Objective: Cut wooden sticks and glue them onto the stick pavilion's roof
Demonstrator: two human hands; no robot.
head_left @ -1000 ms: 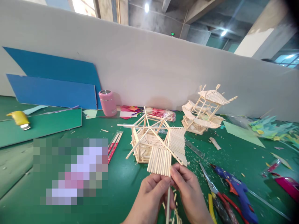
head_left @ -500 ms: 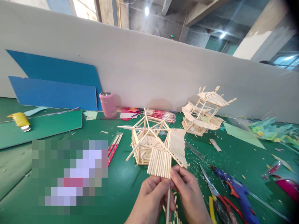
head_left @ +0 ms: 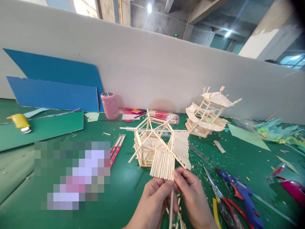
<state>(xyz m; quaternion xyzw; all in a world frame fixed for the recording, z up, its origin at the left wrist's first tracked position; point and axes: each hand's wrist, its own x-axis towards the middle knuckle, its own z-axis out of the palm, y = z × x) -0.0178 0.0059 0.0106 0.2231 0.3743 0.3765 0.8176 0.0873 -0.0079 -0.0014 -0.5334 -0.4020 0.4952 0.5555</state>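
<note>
A pavilion model of thin wooden sticks (head_left: pixel 152 132) stands before me, with bare roof beams and two slatted roof panels fitted on. My left hand (head_left: pixel 157 195) is closed in a pinch around a long wooden stick (head_left: pixel 171 206) at the lower edge of the front roof panel (head_left: pixel 162 164). The thumb and fingertips of my right hand (head_left: pixel 192 192) close on the same stick slightly higher, at the panel's right corner. The stick points down toward me, in line with the slats. Loose short sticks (head_left: pixel 179 213) lie beneath my hands, partly hidden.
To the right lie scissors (head_left: pixel 213 186), a blue glue gun (head_left: pixel 240 192) and yellow-handled pliers (head_left: pixel 216 213). A finished stick pavilion (head_left: pixel 209 111) stands behind, right of bundled sticks (head_left: pixel 162 116). A pink flask (head_left: pixel 110 106) and a yellow utility knife (head_left: pixel 20 122) are farther left.
The camera view has shifted very slightly. Both hands keep nearly the same grip on the stick at the panel's corner, and the model stays in place.
</note>
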